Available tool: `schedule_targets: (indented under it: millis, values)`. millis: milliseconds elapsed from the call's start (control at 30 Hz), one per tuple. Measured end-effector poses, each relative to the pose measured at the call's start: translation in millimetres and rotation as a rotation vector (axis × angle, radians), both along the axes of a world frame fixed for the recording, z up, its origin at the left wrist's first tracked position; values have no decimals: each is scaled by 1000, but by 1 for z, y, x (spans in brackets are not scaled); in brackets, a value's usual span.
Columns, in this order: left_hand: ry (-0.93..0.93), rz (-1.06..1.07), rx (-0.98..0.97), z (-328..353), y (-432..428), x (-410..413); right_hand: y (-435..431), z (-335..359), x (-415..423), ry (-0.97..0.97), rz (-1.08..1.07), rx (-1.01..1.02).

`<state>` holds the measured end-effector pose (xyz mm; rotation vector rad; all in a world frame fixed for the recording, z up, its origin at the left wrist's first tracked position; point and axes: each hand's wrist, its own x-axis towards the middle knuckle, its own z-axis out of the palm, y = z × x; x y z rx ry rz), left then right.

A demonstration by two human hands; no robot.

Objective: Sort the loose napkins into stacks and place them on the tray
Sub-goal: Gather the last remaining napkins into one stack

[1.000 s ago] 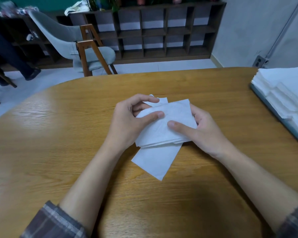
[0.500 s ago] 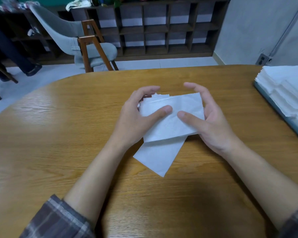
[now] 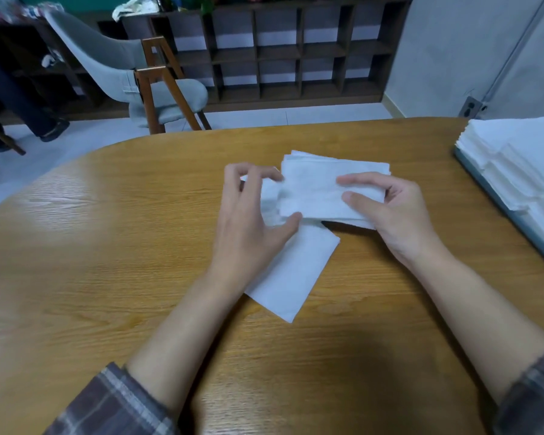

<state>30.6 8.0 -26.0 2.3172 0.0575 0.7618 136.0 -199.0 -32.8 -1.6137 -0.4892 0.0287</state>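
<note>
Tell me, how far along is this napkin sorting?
Done: stacked napkins already sit on the tray at the right. In hand: the right hand and left hand hold a small stack over the table, seemingly squaring it. Left: one loose napkin lies on the table under it, and this stack is not yet on the tray.

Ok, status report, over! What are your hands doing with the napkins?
Left hand and right hand both gripping the napkin stack. One loose napkin on the table underneath. Nothing between stack and tray.
</note>
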Motion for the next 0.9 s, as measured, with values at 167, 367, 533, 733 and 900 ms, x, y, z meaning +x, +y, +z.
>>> schedule_targets:
  millis: [167, 367, 533, 733, 900]
  values:
    - [365, -247, 168, -8, -10, -5, -2, 2, 3, -14, -95, 5]
    - [355, -253, 182, -8, -13, -4, -3, 5, 0, 10, -83, 24]
    - [378, -351, -52, 2, -14, -9, 2, 4, -2, -54, -46, -7]
    - [382, -486, -502, 20, -3, -8, 0, 7, -4, -67, 60, -59]
    - [257, -372, -558, 24, 6, -6, 2, 12, -18, 47, 319, -46]
